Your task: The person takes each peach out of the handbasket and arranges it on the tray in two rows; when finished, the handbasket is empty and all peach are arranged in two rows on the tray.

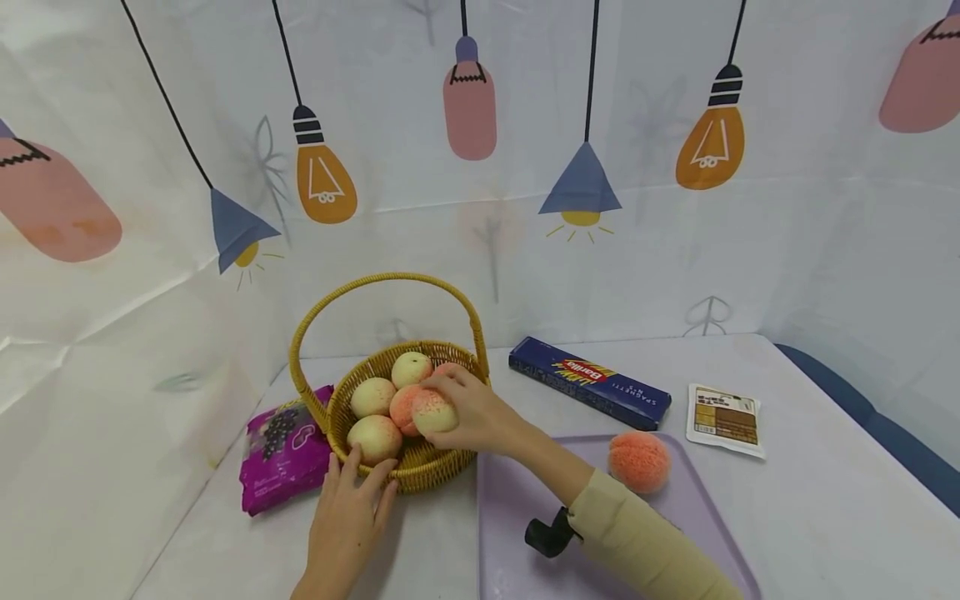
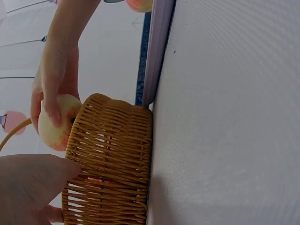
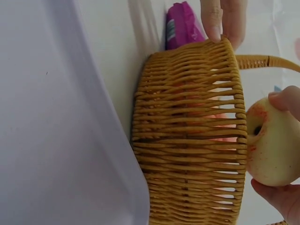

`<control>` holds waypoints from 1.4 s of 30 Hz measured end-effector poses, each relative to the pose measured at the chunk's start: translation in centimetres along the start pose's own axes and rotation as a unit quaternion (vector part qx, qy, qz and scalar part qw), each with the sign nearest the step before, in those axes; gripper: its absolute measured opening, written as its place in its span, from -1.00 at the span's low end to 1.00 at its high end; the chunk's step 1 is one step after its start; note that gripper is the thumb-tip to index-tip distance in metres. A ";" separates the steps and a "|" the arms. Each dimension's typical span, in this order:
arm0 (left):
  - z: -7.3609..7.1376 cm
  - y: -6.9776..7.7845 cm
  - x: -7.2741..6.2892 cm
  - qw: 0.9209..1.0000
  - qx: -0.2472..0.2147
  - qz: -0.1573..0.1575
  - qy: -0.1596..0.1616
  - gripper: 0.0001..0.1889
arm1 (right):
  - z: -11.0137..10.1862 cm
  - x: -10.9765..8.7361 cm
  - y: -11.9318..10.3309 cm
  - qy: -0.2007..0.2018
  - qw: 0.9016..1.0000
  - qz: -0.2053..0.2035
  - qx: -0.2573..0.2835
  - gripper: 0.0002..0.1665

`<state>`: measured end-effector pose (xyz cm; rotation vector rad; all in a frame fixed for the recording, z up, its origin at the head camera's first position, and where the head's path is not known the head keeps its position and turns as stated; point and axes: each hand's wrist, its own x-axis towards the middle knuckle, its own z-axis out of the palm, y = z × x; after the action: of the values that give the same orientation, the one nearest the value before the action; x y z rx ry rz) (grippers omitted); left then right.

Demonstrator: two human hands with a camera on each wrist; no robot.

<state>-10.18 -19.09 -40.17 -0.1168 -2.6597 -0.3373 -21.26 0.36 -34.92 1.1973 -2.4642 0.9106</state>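
Observation:
A wicker basket (image 1: 435, 473) with a tall arched handle holds several pale and pinkish-orange peaches (image 1: 375, 439). Over its right side, my right hand (image 1: 472, 412) grips a pale, pink-speckled peach (image 3: 276, 145) between thumb and fingers. In the right wrist view, this peach is just beyond the rim, its stem hollow facing the basket. My left hand (image 1: 347, 512) holds the near left rim, with the thumb outside the weave and fingers over the edge, as the left wrist view shows. Some fruit in the basket is hidden by my right hand.
A lilac tray (image 1: 517, 500) stands right of the basket, bearing one orange-pink peach (image 1: 639, 462). A purple packet (image 1: 281, 454) lies to the basket's left. Behind the tray lie a blue spaghetti box (image 1: 588, 382) and a small flat packet (image 1: 724, 419).

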 end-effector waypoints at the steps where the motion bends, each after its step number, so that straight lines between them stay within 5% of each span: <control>1: 0.0 0.0 0.0 1.000 0.000 -0.002 -0.002 -0.74 | -0.2 -0.1 0.0 0.001 1.000 -0.004 0.002 -0.35; 30: -0.2 0.0 0.1 1.000 -0.006 -0.006 -0.019 -0.74 | -4.1 -3.6 0.0 0.037 0.994 -0.059 -0.085 -0.26; 42: -0.3 -0.1 0.1 1.000 -0.009 -0.008 -0.026 -0.73 | -5.6 -5.8 0.6 0.025 0.994 -0.037 -0.096 -0.26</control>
<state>-10.19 -19.20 -39.90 -0.1108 -2.7106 -0.3692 -18.28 7.79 -33.56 1.1774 -2.3878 0.6577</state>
